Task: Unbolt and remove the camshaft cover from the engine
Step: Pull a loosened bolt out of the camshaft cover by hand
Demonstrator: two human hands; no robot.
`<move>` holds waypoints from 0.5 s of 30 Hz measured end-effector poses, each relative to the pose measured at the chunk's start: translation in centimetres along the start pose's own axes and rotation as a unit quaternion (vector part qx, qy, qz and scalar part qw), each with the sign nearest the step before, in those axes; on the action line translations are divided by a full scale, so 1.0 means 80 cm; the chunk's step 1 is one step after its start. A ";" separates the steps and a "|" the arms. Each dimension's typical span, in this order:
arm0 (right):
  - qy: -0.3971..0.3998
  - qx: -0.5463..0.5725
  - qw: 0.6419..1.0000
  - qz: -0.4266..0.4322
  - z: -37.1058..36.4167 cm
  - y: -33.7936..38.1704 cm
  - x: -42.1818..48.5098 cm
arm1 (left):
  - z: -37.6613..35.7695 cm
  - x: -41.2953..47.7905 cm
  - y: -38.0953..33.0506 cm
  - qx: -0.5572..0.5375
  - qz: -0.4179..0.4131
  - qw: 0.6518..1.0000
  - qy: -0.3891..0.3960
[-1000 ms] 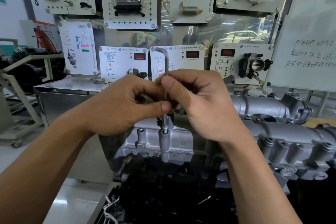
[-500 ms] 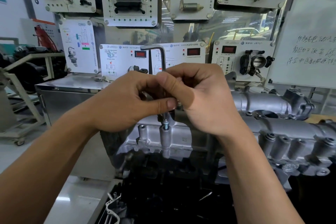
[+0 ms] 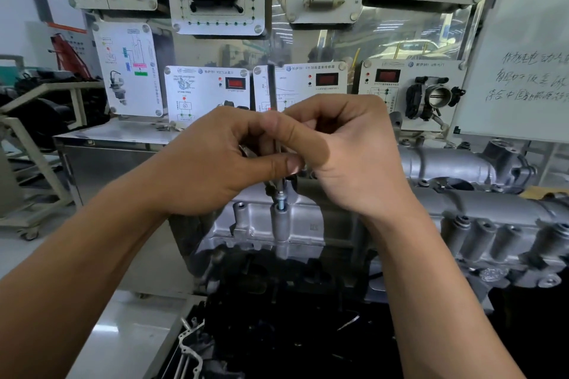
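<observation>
The silver camshaft cover (image 3: 308, 224) lies across the top of the engine, running to the right. A bolt (image 3: 281, 196) stands raised out of a tall boss at the cover's near left end. An L-shaped hex key (image 3: 272, 86) stands upright with its tip in the bolt head. My left hand (image 3: 215, 157) and my right hand (image 3: 345, 151) meet over the bolt, and both pinch the key's shaft between thumb and fingers. The middle of the shaft is hidden by my fingers.
A display wall of sensor panels (image 3: 301, 83) and a throttle body (image 3: 437, 95) stands right behind the engine. A whiteboard (image 3: 523, 49) leans at the right. Black engine parts (image 3: 277, 317) fill the space below. A metal cabinet (image 3: 123, 144) sits at the left.
The key's short arm at the top pointed left half a second ago and now lines up with the shaft, so the key has turned. My hands stay over the bolt.
</observation>
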State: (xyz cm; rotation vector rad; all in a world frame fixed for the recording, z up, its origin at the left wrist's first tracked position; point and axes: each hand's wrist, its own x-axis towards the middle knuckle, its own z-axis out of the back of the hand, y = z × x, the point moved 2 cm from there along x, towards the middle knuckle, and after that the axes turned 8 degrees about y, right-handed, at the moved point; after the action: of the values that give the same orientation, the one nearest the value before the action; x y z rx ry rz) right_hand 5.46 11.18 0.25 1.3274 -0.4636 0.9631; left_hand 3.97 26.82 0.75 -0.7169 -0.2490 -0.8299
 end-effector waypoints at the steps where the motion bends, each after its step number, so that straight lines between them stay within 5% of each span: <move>1: -0.001 -0.007 1.000 0.002 0.000 0.000 0.000 | 0.000 0.000 0.002 0.010 0.009 1.000 -0.002; 9: 0.088 -0.061 0.994 -0.001 0.008 0.006 -0.002 | 0.004 -0.005 -0.004 -0.018 0.005 1.000 -0.009; 15: 0.012 -0.011 1.000 -0.010 0.005 0.008 -0.004 | 0.004 -0.005 0.001 -0.019 0.013 0.999 -0.027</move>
State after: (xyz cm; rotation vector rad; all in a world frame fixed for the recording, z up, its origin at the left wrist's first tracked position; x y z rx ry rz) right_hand 4.88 10.65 0.49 1.2981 -0.4410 0.9537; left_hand 3.79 27.34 0.77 -0.7765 -0.2730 -0.7938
